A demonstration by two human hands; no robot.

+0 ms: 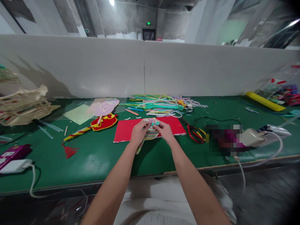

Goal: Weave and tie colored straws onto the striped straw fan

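Both my hands meet over a small round woven piece [151, 128] made of pastel coloured strips, held just above a red sheet [124, 132] on the green table [93, 162]. My left hand [139, 132] grips its left edge with curled fingers. My right hand [166, 131] pinches its right side, where a teal strip end sticks out. A striped tail of the woven piece hangs down between my wrists.
A heap of coloured strips [159, 104] lies behind the red sheet. A red and yellow cloth ornament with a tassel [93, 126] lies to the left, cables and a white plug [250, 137] to the right, a yellow bar [264, 101] far right. A white partition stands behind the table.
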